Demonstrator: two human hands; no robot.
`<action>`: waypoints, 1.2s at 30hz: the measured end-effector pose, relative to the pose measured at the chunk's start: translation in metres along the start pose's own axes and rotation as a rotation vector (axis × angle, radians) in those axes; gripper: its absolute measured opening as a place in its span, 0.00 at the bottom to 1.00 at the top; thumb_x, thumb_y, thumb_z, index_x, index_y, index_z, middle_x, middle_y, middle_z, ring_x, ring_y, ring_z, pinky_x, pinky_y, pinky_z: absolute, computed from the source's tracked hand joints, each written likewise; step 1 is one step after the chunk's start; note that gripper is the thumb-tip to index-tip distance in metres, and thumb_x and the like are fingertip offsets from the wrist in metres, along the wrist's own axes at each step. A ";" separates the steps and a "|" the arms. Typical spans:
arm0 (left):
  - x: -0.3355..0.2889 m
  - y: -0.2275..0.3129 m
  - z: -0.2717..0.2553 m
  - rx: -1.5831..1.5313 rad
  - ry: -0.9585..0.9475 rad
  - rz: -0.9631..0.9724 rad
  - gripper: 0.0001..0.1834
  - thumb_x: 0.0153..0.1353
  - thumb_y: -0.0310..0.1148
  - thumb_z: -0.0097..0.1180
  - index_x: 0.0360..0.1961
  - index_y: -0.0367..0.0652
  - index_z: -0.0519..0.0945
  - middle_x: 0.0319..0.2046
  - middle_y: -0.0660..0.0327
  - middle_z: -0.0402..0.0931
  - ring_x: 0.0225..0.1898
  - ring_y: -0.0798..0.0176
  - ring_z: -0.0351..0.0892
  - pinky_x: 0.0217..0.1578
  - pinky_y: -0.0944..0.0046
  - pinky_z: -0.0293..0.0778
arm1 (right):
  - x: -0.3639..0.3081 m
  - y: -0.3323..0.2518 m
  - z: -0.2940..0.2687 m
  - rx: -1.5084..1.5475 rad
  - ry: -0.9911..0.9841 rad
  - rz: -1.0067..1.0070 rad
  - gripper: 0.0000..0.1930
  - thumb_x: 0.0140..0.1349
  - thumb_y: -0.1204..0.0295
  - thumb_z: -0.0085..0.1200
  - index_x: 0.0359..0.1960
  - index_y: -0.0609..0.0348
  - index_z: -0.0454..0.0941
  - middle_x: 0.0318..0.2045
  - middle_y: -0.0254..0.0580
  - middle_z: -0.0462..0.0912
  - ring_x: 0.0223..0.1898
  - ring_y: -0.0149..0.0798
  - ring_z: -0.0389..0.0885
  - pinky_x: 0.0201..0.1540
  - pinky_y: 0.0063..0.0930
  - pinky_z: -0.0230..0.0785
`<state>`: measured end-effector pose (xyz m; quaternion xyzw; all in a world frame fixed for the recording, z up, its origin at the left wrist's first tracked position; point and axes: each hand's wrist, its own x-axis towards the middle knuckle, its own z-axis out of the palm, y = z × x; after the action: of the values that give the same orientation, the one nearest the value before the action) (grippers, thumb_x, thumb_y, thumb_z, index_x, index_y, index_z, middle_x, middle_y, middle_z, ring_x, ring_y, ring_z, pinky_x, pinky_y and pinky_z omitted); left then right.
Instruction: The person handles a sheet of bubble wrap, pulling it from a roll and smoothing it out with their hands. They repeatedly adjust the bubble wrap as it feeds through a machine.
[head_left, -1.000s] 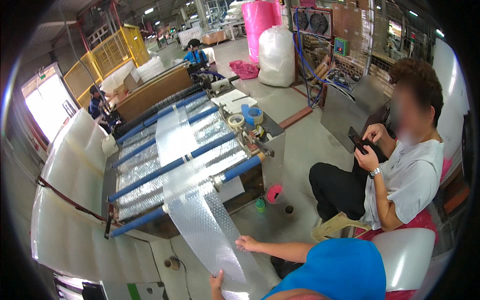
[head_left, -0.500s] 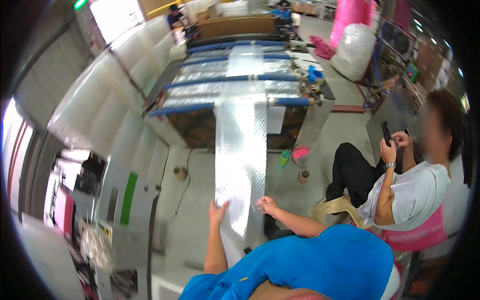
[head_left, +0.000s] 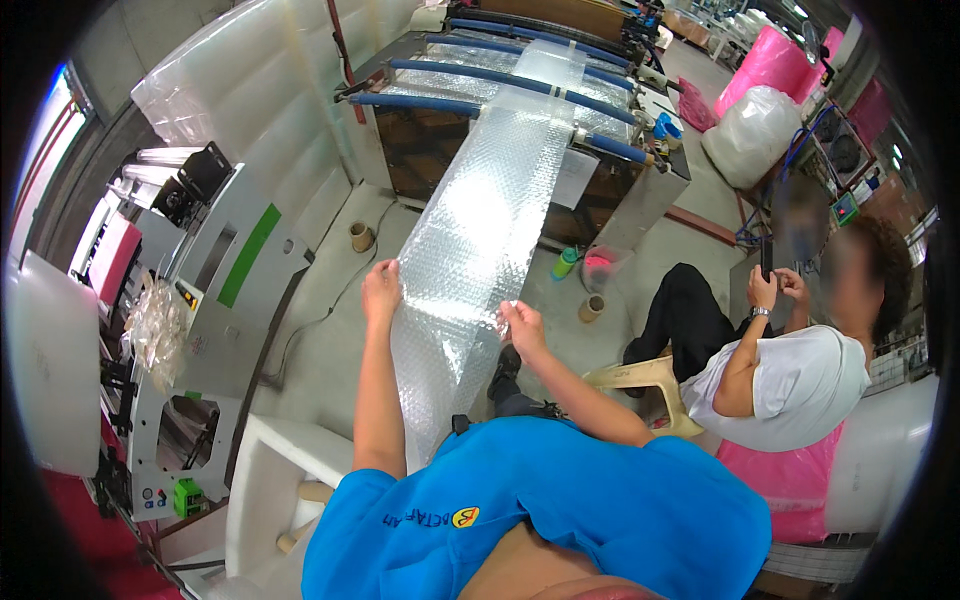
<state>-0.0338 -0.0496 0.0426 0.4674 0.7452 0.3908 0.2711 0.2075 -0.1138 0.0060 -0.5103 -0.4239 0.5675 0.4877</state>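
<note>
- Concrete floor lies below the left hand and right hand; beyond their fingertips stands a frame of blue rollers.
- Between the two sets of fingers runs a clear bubble-wrap strip, reaching from the rollers toward the blue shirt.
- Left fingers close on the strip's left edge; how firmly they press cannot be told, since their undersides are hidden.
- Right thumb and curled forefinger pinch the crinkled right edge, slightly nearer the body than the left fingers.
- Holding opposite edges probably keeps the strip spread flat, while the rollers seem to bear its far part.
- Nearer than the fingers, the strip's end passes out of sight behind the shirt; glare washes out bubbles beyond them.
- Past the right fingers, a green bottle and cardboard core stand beside the strip, perhaps kept clear of it.
- Farther right of those fingers, a seated co-worker holds a phone, its screen unreadable.
- Left of the left fingers, a grey machine shows many small parts too blurred to name.
</note>
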 end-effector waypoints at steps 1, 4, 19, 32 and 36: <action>-0.006 0.007 -0.006 -0.034 0.000 -0.043 0.22 0.43 0.47 0.54 0.36 0.43 0.73 0.27 0.50 0.74 0.32 0.53 0.73 0.34 0.60 0.67 | -0.001 -0.005 0.003 0.021 0.011 -0.003 0.11 0.56 0.63 0.42 0.26 0.59 0.69 0.18 0.33 0.72 0.16 0.23 0.68 0.16 0.15 0.60; -0.030 -0.009 0.000 0.157 -0.011 0.049 0.25 0.40 0.49 0.56 0.37 0.43 0.71 0.31 0.54 0.74 0.35 0.55 0.72 0.35 0.61 0.66 | -0.008 -0.011 -0.003 0.080 0.024 0.097 0.10 0.55 0.63 0.44 0.25 0.57 0.68 0.17 0.30 0.70 0.16 0.22 0.67 0.16 0.15 0.58; -0.043 -0.074 0.034 0.255 -0.057 -0.070 0.21 0.50 0.47 0.46 0.35 0.41 0.73 0.32 0.49 0.72 0.37 0.49 0.70 0.36 0.56 0.65 | 0.005 0.036 -0.032 -0.246 -0.046 0.262 0.12 0.55 0.60 0.44 0.27 0.55 0.69 0.21 0.30 0.74 0.19 0.21 0.67 0.17 0.14 0.59; -0.041 -0.079 0.077 0.314 -0.123 -0.087 0.19 0.56 0.47 0.35 0.31 0.41 0.69 0.27 0.46 0.71 0.31 0.43 0.69 0.32 0.51 0.64 | 0.038 0.074 -0.055 -0.265 0.048 0.281 0.12 0.55 0.63 0.43 0.27 0.58 0.72 0.23 0.31 0.76 0.18 0.22 0.65 0.17 0.16 0.57; 0.002 -0.072 0.103 0.359 -0.118 0.001 0.20 0.56 0.47 0.34 0.30 0.42 0.69 0.27 0.47 0.71 0.32 0.44 0.69 0.32 0.51 0.64 | 0.091 0.079 -0.072 -0.309 0.081 0.161 0.10 0.54 0.64 0.45 0.26 0.57 0.73 0.21 0.30 0.75 0.17 0.22 0.64 0.17 0.17 0.57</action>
<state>0.0094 -0.0325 -0.0736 0.5307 0.7855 0.2236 0.2266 0.2689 -0.0383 -0.0954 -0.6339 -0.4439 0.5118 0.3730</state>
